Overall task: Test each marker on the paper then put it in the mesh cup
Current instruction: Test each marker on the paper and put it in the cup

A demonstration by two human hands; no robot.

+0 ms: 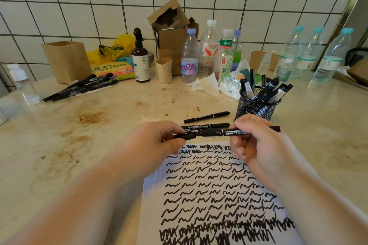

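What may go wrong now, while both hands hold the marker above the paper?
1. The left hand pinches the cap while the right hand holds the marker; a sudden pull might mark the fingers.
2. The loose markers just behind the hands may get knocked and roll.
3. The paper is nearly full, so a new test mark may be hard to tell apart.

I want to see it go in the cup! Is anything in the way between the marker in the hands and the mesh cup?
Nothing visible blocks it. The marker, held by the right hand and left hand, is just in front of the mesh cup. The cup already holds markers but shows room.
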